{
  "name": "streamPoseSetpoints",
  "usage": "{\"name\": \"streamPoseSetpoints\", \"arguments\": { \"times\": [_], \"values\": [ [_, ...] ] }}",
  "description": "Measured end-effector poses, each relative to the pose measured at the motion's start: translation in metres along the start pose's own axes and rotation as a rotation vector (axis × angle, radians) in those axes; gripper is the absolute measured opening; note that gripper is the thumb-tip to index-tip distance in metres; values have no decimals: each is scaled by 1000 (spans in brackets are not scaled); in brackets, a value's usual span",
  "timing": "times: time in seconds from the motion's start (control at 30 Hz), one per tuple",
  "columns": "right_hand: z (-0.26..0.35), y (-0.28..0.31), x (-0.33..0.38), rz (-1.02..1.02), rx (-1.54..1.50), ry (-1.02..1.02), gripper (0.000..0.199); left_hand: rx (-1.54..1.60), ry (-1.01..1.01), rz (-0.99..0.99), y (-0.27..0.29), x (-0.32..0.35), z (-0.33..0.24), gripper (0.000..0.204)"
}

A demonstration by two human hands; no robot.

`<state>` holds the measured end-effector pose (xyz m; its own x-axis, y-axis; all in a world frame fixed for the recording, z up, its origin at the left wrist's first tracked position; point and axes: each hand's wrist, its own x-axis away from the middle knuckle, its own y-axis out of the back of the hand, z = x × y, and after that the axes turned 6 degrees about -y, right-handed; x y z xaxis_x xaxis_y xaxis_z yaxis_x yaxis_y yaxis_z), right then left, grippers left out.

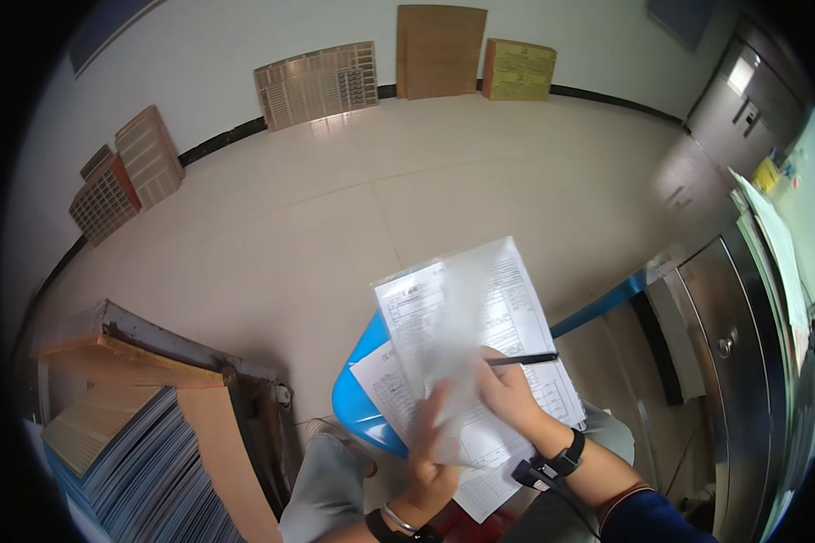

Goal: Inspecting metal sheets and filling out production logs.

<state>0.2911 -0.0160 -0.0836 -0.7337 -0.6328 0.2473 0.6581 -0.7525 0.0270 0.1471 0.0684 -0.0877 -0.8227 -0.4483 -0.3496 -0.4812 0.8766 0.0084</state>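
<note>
Printed forms (pixel 521 317) lie in an uneven stack in front of me, some seemingly inside a clear plastic sleeve (pixel 403 281). Across their middle stands a lifted, whitish page (pixel 462 308), blurred by motion. My left hand (pixel 433 462) is closed at the lower left of the papers, its fingers partly smeared against the lifted page's edge. In my right hand (pixel 507 391) a black pen (pixel 525 359) is gripped, pointing right, while that hand rests over the forms. Beneath the papers, a blue plastic surface (pixel 358 394) sticks out on the left.
At lower left stands a worn wooden cabinet (pixel 154 348) with stacked sheets (pixel 158 462) inside. A metal cabinet (pixel 720 353) is close on the right, with folders (pixel 774 244) above it. Boxes and panels (pixel 317 86) lean against the far wall. A cable hangs by my right wrist.
</note>
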Motion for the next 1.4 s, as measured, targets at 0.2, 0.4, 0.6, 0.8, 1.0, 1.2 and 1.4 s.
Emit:
{"name": "streamPoseSetpoints", "arguments": {
  "times": [0.2,0.4,0.6,0.8,1.0,1.2,1.4],
  "values": [
    [3,3,-1,-44,273,159,12,340,297,-232,12,-6,-19,47],
    [4,4,1,7,317,118,12,325,247,-149,17,-4,-20,52],
    [-2,1,-1,-12,345,213,15,276,318,-169,16,0,-19,49],
    [3,0,0,-6,400,210,15,432,347,-276,10,-3,-23,52],
    [5,0,0,-3,416,212,15,428,341,-291,9,-2,-22,50],
    [3,2,0,25,451,186,11,434,358,-275,8,-4,-24,53],
    [4,2,-1,15,443,168,11,451,371,-267,9,-5,-23,56]
  ]
}}
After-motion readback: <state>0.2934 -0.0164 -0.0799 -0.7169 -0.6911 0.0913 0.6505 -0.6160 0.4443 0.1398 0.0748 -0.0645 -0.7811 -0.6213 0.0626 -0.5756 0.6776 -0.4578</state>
